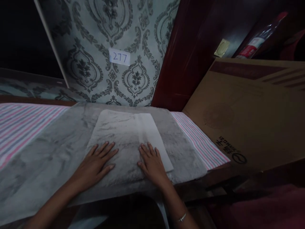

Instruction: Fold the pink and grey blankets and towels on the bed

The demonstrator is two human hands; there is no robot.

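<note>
Both of my hands lie palm down, side by side, on a light grey plush fabric piece (119, 127) with a smooth white strip along its right side. My left hand (96, 162) is spread flat near the piece's left edge. Fingers apart, my right hand (152, 163) rests close to the white strip, and a thin bracelet (182, 217) circles that wrist. Beneath the piece a larger grey plush cloth (59, 149) covers much of the table. Neither hand grasps anything.
A pink, white and blue striped cloth (26, 122) shows at both sides under the grey one. To the right stands a big cardboard box (252, 114), with a plastic bottle (259, 39) behind it. On the patterned wall hangs a paper label (119, 57) reading 277.
</note>
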